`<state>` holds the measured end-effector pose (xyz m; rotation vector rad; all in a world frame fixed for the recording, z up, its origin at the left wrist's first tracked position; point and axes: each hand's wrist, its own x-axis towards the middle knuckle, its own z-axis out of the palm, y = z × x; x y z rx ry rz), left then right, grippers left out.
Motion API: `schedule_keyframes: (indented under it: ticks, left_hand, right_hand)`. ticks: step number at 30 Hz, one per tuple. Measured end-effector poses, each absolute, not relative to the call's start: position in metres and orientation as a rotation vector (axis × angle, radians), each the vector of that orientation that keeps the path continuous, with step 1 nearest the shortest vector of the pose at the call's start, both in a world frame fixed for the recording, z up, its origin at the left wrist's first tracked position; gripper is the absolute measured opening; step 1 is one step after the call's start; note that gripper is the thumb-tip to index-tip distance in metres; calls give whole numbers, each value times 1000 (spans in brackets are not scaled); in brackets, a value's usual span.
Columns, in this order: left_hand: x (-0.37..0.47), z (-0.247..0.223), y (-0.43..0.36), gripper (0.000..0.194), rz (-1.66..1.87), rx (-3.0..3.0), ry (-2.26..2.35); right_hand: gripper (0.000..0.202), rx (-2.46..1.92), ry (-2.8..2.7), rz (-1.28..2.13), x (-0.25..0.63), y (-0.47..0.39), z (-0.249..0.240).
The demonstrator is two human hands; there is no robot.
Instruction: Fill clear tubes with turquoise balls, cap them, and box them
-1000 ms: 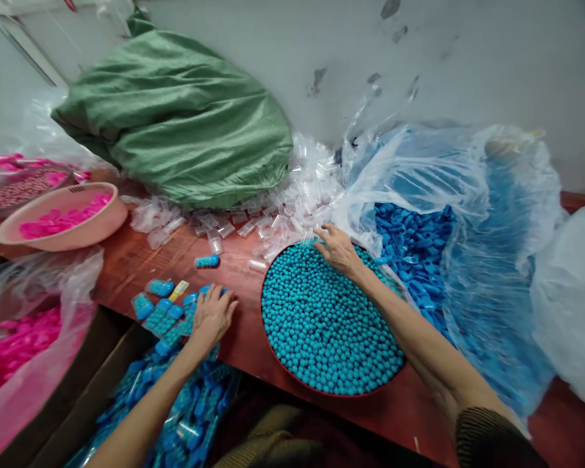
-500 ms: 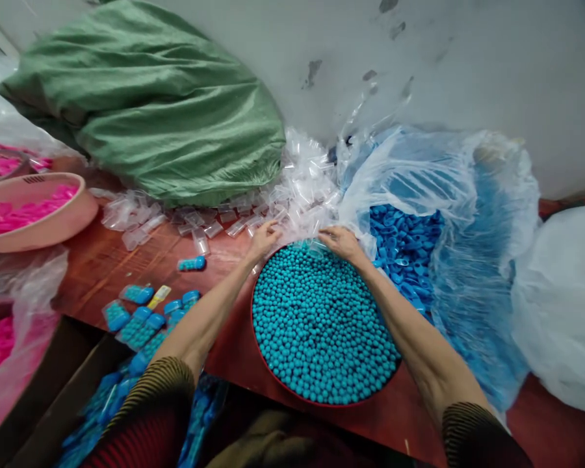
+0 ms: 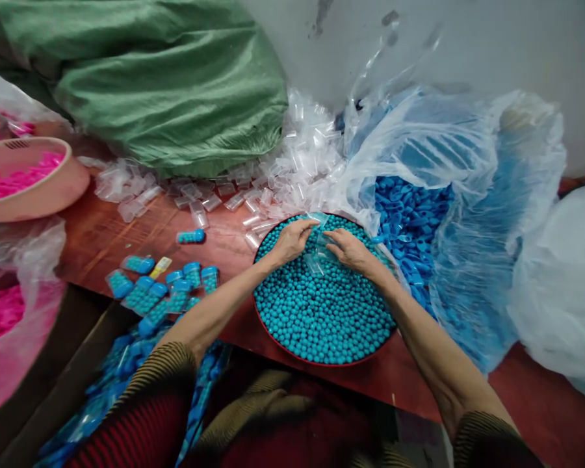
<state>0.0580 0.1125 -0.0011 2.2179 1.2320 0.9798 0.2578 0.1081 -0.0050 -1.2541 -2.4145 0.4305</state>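
Observation:
A round red-rimmed basin (image 3: 259,320) is filled with small turquoise balls (image 3: 322,318). Over its far half, my left hand (image 3: 293,242) has its fingers closed on a clear plastic container (image 3: 316,218). Opposite it, my right hand (image 3: 350,251) is bent round another clear container, its fingertips close to those of the left. More clear containers (image 3: 314,262) lie on the balls just below the hands; their outlines are hard to separate. Behind the basin spreads a heap of empty clear containers (image 3: 297,172).
Blue caps (image 3: 412,227) fill a plastic bag (image 3: 472,260) to the right. Filled blue-capped containers (image 3: 149,296) lie at the table's left edge, above more of them below. A pink basin (image 3: 34,195) stands far left; a green sack (image 3: 170,91) leans behind.
Both hands have come back from the container heap to over the basin, bringing clear containers with them. The view has tilted down slightly.

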Motion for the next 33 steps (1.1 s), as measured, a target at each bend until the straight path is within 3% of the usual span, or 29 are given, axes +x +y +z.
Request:
schedule_keyframes:
  ticks: [3, 7, 11, 15, 17, 24, 29, 33]
  left_hand:
    - [46, 14, 88, 35, 934, 2398, 1210]
    - [39, 29, 49, 39, 397, 2720, 1058]
    - [46, 23, 35, 37, 129, 2833, 1033]
    - [53, 15, 36, 33, 109, 2833, 1057]
    - [55, 17, 34, 28, 187, 2775, 1118]
    - [52, 18, 0, 25, 188, 2700, 1314]
    - [57, 15, -12, 52, 328, 2790, 1286]
    - [73, 27, -9, 40, 289, 2902, 1165]
  right_hand:
    - [35, -1379, -2406, 269, 262, 102, 1]
    - [40, -1438, -2183, 181, 265, 81, 11]
    - [37, -1455, -1854, 502, 272, 55, 17]
    - [43, -1418, -1653, 964, 282, 36, 13]
    - [44, -1402, -1672, 984, 282, 28, 10]
    - [34, -1364, -2236, 393, 258, -18, -5]
    - [35, -1447, -2459, 29, 252, -33, -1]
    - [27, -1292, -2542, -66, 249, -31, 15]
